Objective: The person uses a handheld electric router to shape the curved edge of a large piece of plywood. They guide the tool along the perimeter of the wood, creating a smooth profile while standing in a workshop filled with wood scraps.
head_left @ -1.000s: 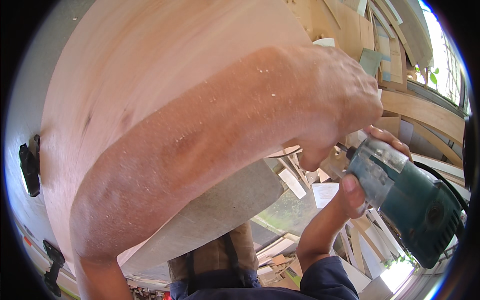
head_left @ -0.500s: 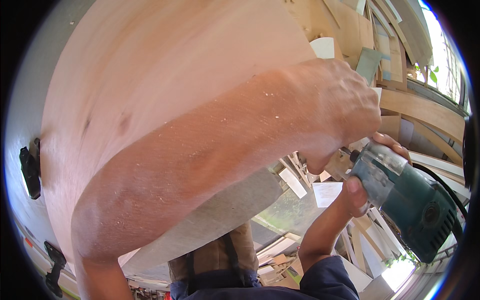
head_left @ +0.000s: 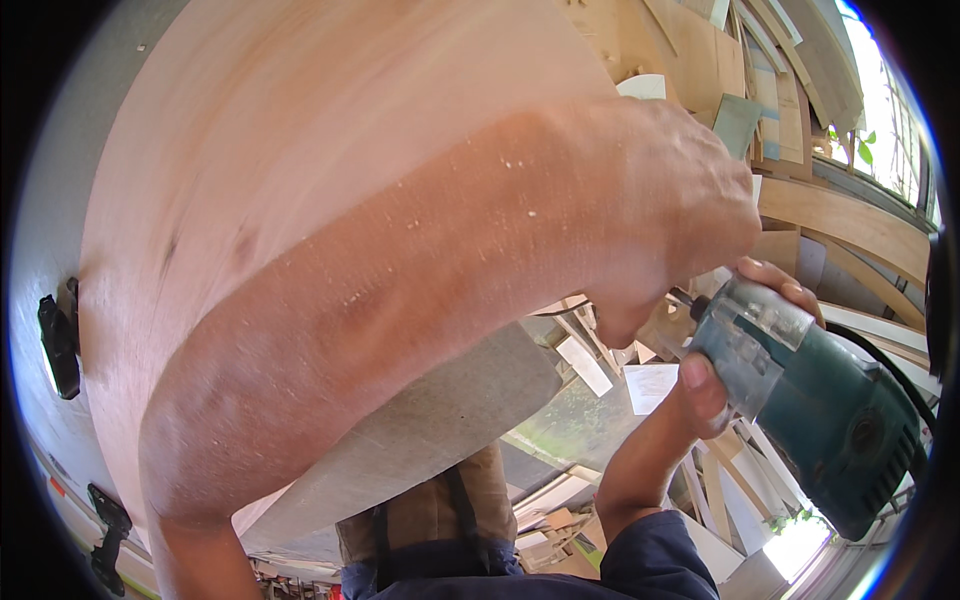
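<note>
One teal power tool with a translucent, dust-smeared collar and vent slots (head_left: 840, 415) is held in the air, just outside the right edge of one large, pale pinkish wooden sheet with streaky grain (head_left: 350, 80). Two bare hands attend it: the right hand (head_left: 708, 395) grips the collar, its thumb on the near side, while the dust-flecked left hand (head_left: 690, 190) is curled beside the tool's dark metal shaft (head_left: 683, 295); its fingers are mostly hidden, so I cannot tell whether it holds anything. Two black objects (head_left: 58, 345) (head_left: 108, 540) stand near the sheet's left edge. One smooth grey slab with a rounded corner (head_left: 470, 400) shows below the left forearm; many flat wooden offcuts (head_left: 585, 365) lie beyond it.
</note>
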{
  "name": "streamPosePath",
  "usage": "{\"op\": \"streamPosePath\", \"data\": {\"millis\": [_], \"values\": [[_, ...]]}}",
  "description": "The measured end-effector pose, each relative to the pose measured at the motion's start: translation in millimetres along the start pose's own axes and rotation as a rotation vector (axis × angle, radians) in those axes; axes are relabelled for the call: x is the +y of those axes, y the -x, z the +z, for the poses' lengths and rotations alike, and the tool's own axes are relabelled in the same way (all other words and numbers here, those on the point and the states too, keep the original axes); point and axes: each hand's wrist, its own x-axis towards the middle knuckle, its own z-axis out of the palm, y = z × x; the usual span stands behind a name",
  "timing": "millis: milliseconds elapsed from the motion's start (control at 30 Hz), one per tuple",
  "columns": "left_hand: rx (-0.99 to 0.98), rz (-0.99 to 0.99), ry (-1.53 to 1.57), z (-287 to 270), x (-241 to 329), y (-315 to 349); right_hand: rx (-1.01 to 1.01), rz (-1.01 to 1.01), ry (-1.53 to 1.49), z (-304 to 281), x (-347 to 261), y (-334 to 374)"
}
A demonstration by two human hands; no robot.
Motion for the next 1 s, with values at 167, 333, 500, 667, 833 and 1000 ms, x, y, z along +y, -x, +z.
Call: {"op": "streamPosePath", "data": {"millis": [167,333,500,667,833,1000], "values": [[0.01,-0.034,0.042,-13.2,12.7,18.6,0.203,0.007,-0.085,18.2,8.0,7.4],[0.016,-0.012,0.047,1.2,7.5,4.9,0.408,0.041,-0.079,33.9,8.6,9.0],[0.043,-0.018,0.013,-0.4,4.4,5.7,0.137,0.0,-0.095,9.9,16.9,7.2],[-0.059,-0.049,-0.035,-1.8,0.5,3.0,0.269,-0.004,-0.079,30.2,10.1,-2.7],[0.085,-0.035,0.065,-7.1,2.7,8.7,0.02,-0.05,-0.016,1.2,11.6,-8.3],[0.148,0.016,0.069,1.3,-3.5,4.0,0.031,-0.035,-0.009,-0.8,9.7,-6.5]]}}
